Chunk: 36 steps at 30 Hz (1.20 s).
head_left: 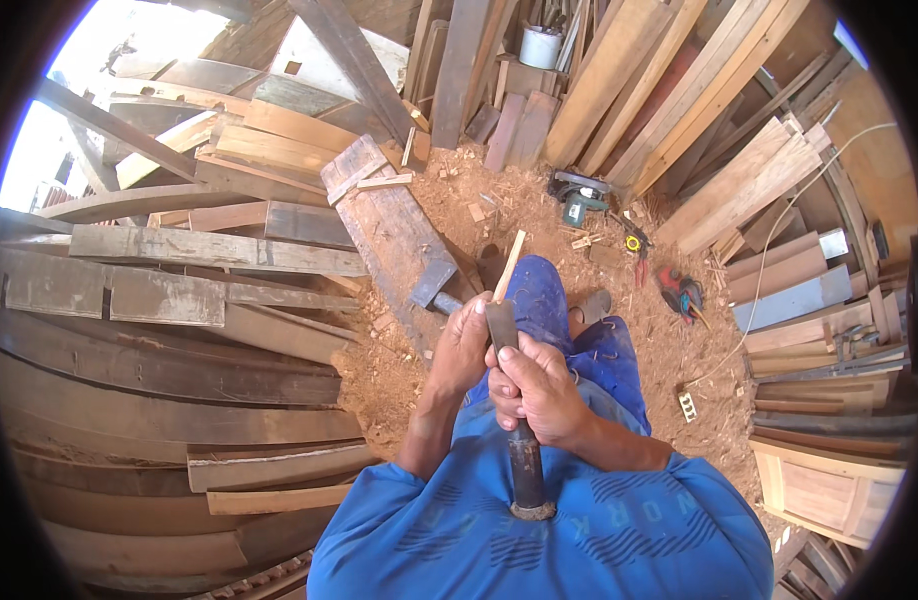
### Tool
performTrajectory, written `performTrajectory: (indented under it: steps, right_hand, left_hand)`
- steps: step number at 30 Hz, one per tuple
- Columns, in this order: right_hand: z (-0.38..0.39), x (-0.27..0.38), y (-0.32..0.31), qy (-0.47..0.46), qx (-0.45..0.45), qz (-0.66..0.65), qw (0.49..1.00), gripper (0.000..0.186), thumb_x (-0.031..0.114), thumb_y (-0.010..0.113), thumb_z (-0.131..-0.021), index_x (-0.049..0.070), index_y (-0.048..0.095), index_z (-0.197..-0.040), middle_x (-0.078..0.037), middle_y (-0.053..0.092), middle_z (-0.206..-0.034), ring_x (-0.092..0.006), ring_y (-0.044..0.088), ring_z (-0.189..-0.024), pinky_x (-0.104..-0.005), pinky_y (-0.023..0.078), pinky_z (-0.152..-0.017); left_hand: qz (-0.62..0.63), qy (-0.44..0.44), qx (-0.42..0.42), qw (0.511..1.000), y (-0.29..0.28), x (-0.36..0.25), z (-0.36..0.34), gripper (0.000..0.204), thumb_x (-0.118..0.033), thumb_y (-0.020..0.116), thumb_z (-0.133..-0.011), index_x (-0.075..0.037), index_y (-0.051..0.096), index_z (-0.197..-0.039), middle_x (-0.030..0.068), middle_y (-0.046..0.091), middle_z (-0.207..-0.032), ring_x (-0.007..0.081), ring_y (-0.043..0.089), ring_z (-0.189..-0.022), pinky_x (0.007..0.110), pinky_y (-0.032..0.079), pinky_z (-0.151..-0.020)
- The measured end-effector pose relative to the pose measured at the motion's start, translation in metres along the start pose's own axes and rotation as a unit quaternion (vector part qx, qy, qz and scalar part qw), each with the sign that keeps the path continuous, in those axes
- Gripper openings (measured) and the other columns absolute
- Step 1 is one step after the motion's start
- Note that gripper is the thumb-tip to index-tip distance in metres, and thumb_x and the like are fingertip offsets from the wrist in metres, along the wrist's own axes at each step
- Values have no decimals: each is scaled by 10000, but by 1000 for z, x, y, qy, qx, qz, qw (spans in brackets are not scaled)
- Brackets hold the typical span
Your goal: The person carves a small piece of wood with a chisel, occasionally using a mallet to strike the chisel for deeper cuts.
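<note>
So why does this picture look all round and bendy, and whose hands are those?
A small camera sits on a person's head and looks down, so you see that person's own arms. Its wide lens bends straight boards near the rim. The left hand holds a thin pale wooden stick. The right hand grips a long dark metal chisel-like tool, blade against the stick. Below lie reddish sawdust floor, stacked grey weathered planks and a green circular saw.
</note>
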State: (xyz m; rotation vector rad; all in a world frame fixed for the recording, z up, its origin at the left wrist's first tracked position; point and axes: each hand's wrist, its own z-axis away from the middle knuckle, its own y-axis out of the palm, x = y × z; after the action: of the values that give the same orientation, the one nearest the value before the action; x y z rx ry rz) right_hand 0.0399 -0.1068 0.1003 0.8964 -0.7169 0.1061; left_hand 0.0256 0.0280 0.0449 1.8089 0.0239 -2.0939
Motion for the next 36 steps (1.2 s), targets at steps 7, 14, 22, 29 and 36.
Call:
performTrajectory:
  steps: [7, 14, 22, 29, 36]
  right_hand:
    - [14, 15, -3, -101, -35, 26, 994, 196, 234, 410, -1022, 45, 456, -1004, 13, 399, -659, -45, 370, -480, -243, 418, -447]
    - [3, 24, -22, -129, -86, -34, 987, 163, 225, 424, -1020, 66, 460, -1009, 14, 440, -686, -45, 377, -488, -250, 413, -462]
    - [-12, -2, -4, 21, 11, -97, 995, 117, 191, 428, -1000, 86, 450, -1048, 17, 439, -703, -48, 397, -493, -252, 420, -465]
    - [5, 1, -1, -47, -5, -12, 999, 180, 260, 437, -1009, 85, 478, -997, 33, 375, -668, -46, 354, -474, -251, 409, -458]
    - [24, 25, -1, -164, -20, 59, 985, 159, 233, 404, -1018, 79, 429, -988, 19, 381, -655, -50, 358, -470, -257, 412, -455]
  left_hand:
    - [-81, 12, 58, 995, 3, 18, 18, 356, -301, 357, -1045, -64, 558, -871, -34, 506, -710, 54, 434, -628, 227, 388, -561]
    - [131, -81, -29, 988, -2, 56, 47, 403, -357, 379, -1031, -66, 551, -812, -49, 391, -583, 54, 305, -481, 226, 229, -451]
    - [51, -23, -21, 998, 3, -1, -16, 362, -322, 376, -1036, -79, 534, -819, -17, 454, -674, 60, 420, -631, 249, 362, -547]
    - [-123, 93, -14, 988, 6, -5, 9, 355, -239, 367, -1031, -33, 523, -787, 23, 486, -655, 108, 431, -611, 300, 380, -561]
    - [-183, 28, 80, 980, 11, 25, 51, 257, -166, 421, -1006, -14, 542, -838, 93, 508, -629, 172, 490, -549, 363, 428, -545]
